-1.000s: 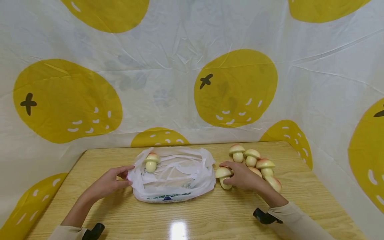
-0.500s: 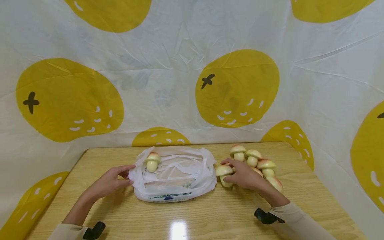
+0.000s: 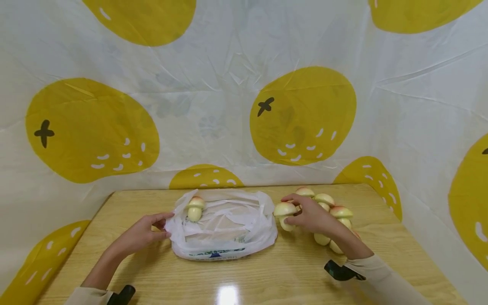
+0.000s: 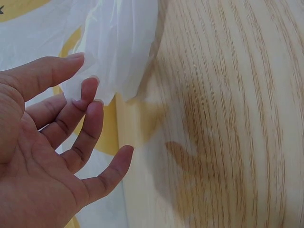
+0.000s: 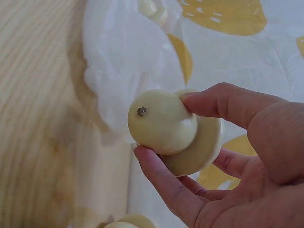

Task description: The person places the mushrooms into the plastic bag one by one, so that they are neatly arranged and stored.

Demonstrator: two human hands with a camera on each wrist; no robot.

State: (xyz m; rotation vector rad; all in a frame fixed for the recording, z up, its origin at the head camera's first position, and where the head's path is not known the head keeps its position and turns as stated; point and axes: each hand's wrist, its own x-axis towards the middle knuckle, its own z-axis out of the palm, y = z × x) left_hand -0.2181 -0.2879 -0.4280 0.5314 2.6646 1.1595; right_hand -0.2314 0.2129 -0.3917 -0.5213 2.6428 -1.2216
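Observation:
A white plastic bag (image 3: pixel 223 254) with green and blue print lies open-mouthed on the wooden table, one toy mushroom (image 3: pixel 195 212) inside at its left end. My left hand (image 3: pixel 142 233) holds the bag's left edge, thin film between thumb and fingers (image 4: pixel 90 88). At the bag's right side my right hand (image 3: pixel 314 218) pinches another toy mushroom (image 3: pixel 284 209) by its pale stem. In the right wrist view the held mushroom (image 5: pixel 161 123) shows its rounded stem end, with a small dark mark, toward the camera.
Several more toy mushrooms (image 3: pixel 341 212) with red-tinged caps cluster behind and under the right forearm. The wooden table (image 3: pixel 183 284) ends at a white curtain (image 3: pixel 213 118) printed with yellow fruit, close behind the bag and along the right side.
My right hand has raised the pinched mushroom slightly off its former spot beside the bag. The left hand stays at the bag's edge. The head view has shifted a little.

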